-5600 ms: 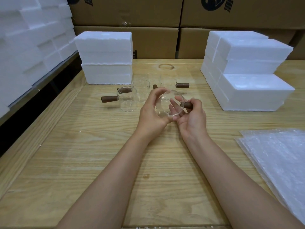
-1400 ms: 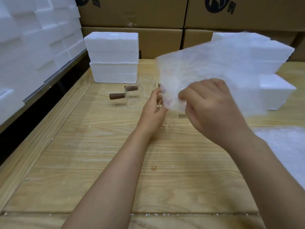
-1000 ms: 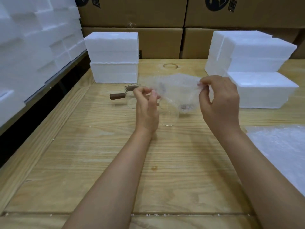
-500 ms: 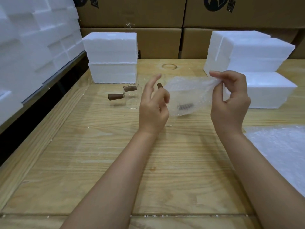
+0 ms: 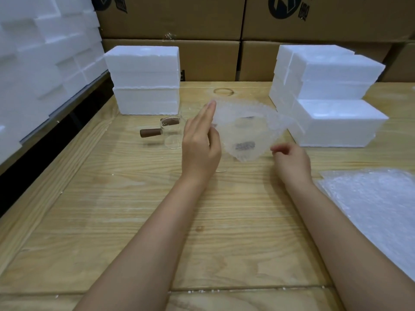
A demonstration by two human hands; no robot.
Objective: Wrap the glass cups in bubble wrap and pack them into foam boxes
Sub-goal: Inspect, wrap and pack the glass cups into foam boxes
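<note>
Bubble wrap touched by straight-fingered left hand; right hand loosely curled, hold unclear.

Both bare forearms are stretching forward side by side. The left hand is standing raised, its fingers straight and together. The right hand is hanging lower, its blurred fingers curling loosely inward.

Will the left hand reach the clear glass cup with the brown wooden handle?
Probably yes: the left hand is beside the clear glass cup, nothing between them, though it touches bubble wrap.
</note>
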